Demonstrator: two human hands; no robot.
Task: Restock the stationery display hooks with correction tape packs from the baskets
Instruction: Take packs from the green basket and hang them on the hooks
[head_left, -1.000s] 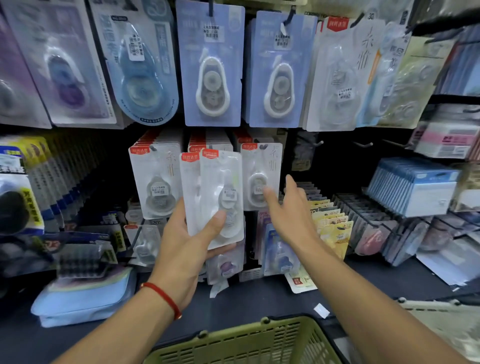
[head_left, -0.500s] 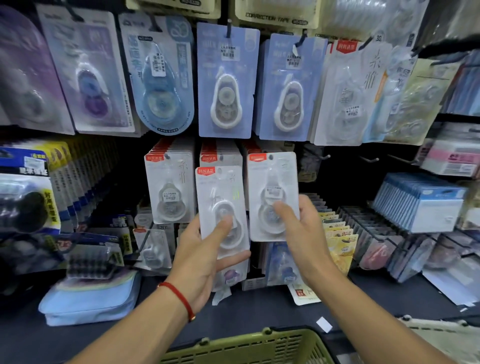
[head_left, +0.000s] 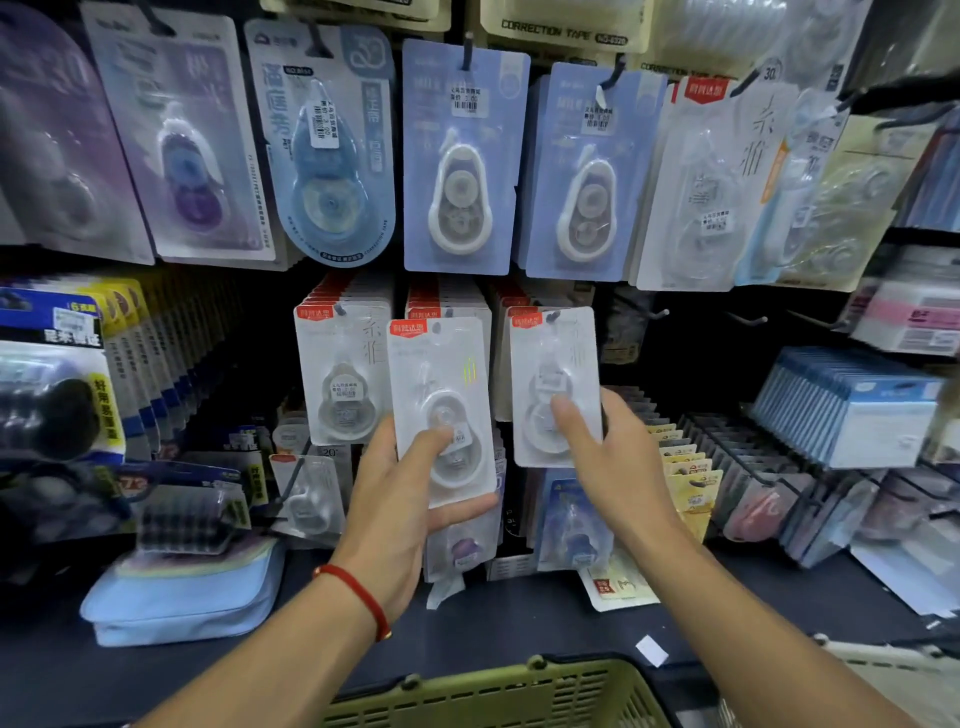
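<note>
— From the head camera, where do we stand?

— Our left hand (head_left: 395, 499) pinches a white blister-carded correction tape pack with a red corner label (head_left: 441, 405), thumb on its front, fingers behind. Our right hand (head_left: 618, 467) grips a matching white carded pack (head_left: 553, 384) just right of it, its top at a hook.

— The risk?

— If the hole misses the peg, we judge the pack could drop toward the green plastic basket (head_left: 488, 696) below our wrists.

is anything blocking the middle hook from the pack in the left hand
Nothing separate shows in the way. The left hand holds the white pack just in front of the middle stack, already crowded with hung packs. The right hand is on the neighbouring right pack.
</note>
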